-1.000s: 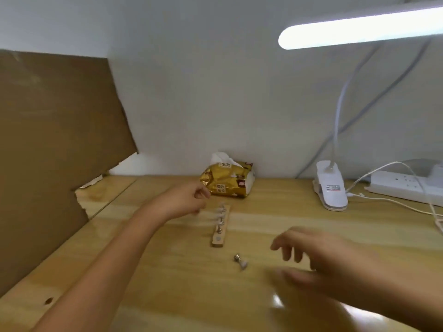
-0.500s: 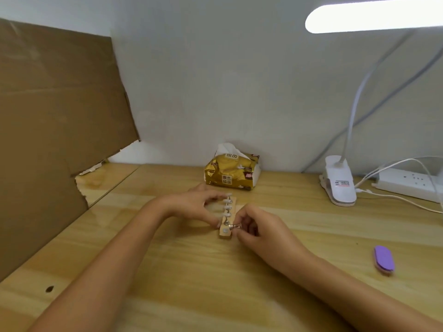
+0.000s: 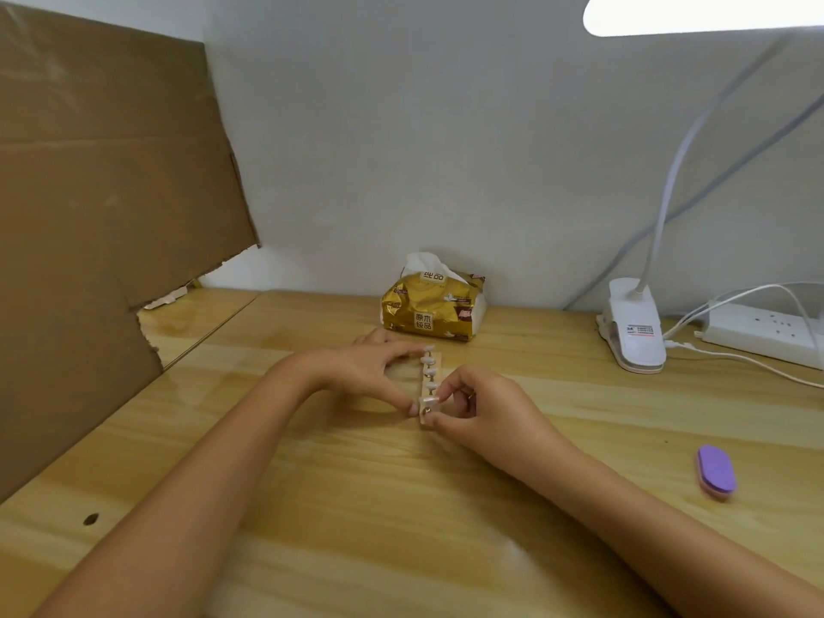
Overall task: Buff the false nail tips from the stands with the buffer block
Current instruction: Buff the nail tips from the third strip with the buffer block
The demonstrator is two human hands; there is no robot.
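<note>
**A:** How are the false nail tips (image 3: 430, 386) presented?

**B:** Small, pale and glossy, they are carried on short metal stands (image 3: 430, 376), which are set in a row along a narrow strip of light wood. The wooden strip (image 3: 438, 363) is laid on the table (image 3: 401, 506) near its middle, just in front of a gold tissue pack (image 3: 432, 307), with its length pointed away from the person.

**A:** And the buffer block?

**B:** The buffer block (image 3: 715, 471), a purple oval pad with a pink underside, is laid flat on the table. It is well to the right of the strip and apart from both hands.

**A:** How are the hands placed?

**B:** The strip is spanned by the left hand (image 3: 370, 372). Its far end is touched by the forefinger and its near end by the thumb, so it is pinched lengthwise. The nearest stand (image 3: 426, 411) is pinched between the curled fingers and thumb of the right hand (image 3: 484, 408).

**A:** What can be counted?

**B:** Four tips are made out on one strip, with one buffer block and two hands. Whether more tips are hidden by the fingers cannot be told.
</note>
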